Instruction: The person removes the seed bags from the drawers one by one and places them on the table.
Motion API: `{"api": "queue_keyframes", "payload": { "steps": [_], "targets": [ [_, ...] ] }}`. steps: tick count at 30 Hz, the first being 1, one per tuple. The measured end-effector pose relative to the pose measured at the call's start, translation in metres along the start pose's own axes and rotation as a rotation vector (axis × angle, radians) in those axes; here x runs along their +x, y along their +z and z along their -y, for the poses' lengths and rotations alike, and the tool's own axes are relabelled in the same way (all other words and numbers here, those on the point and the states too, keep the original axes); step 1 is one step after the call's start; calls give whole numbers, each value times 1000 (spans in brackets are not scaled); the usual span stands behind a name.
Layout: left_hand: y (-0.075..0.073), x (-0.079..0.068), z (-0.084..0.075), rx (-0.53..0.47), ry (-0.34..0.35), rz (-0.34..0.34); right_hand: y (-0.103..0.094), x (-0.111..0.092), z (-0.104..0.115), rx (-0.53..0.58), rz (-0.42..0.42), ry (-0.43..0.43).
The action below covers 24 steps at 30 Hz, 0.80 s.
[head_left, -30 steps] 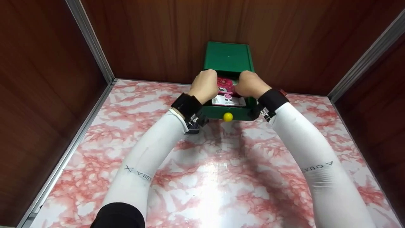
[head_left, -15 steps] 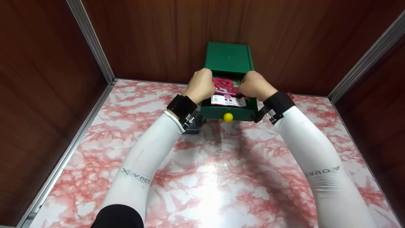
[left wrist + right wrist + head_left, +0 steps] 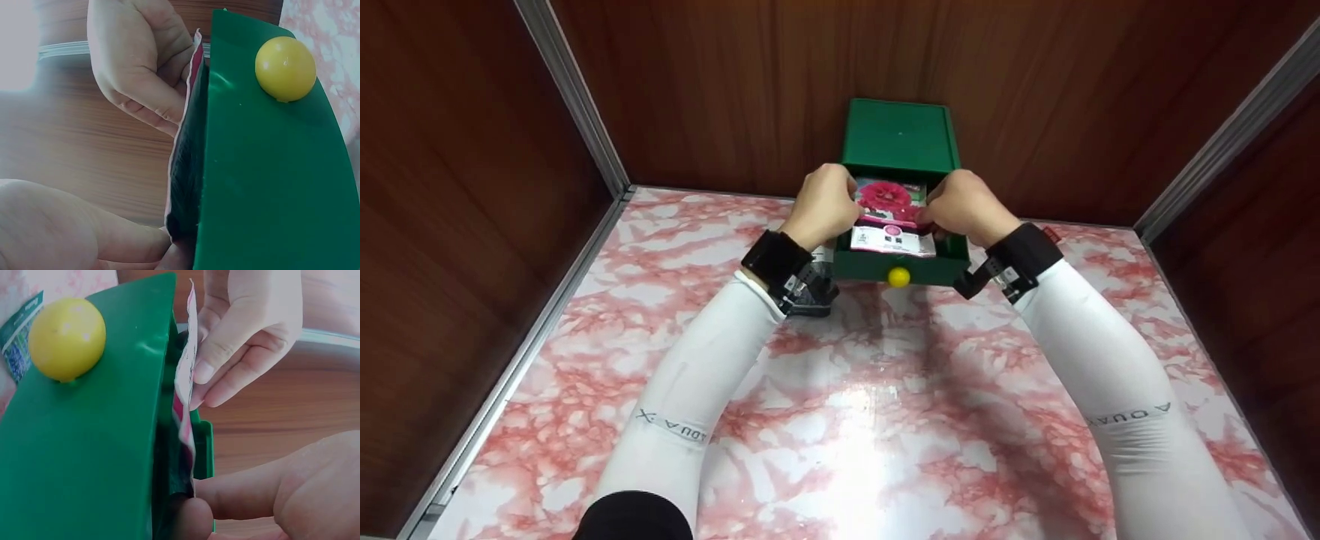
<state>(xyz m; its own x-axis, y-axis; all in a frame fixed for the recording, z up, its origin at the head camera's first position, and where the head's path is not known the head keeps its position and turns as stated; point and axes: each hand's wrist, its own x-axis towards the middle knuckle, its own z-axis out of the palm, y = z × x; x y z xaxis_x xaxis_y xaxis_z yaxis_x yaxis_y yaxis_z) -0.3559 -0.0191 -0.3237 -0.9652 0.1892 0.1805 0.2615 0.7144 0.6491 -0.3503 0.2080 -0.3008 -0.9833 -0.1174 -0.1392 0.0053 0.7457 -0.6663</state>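
Note:
A packet with a pink flower picture, which looks like a seed packet, lies at the open green drawer. My left hand pinches its left edge, and my right hand pinches its right edge. In the left wrist view the packet stands edge-on beside the drawer front, between thumb and fingers. A white printed panel shows below the flower; whether it belongs to the same packet I cannot tell. A yellow ball knob sits on the drawer front.
The green box stands against the brown back wall. A dark packet lies on the red-and-white marbled table, partly under my left wrist; the right wrist view shows this packet with purple flowers. Metal-edged walls stand at both sides.
Both hands have spread apart, the left one more to the left. More of the flower packet shows between them, and it has shifted slightly left. The drawer stays open.

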Motion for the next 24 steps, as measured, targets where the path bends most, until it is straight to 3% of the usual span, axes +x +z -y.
{"api": "queue_keyframes", "payload": {
  "steps": [9,24],
  "targets": [
    [-2,-8,6,-38,-7,5,1,-5,-4,75,-4,-6],
    [-13,-18,20,-259,-32,-33,6,-11,-2,191,-2,21]
  ]
}}
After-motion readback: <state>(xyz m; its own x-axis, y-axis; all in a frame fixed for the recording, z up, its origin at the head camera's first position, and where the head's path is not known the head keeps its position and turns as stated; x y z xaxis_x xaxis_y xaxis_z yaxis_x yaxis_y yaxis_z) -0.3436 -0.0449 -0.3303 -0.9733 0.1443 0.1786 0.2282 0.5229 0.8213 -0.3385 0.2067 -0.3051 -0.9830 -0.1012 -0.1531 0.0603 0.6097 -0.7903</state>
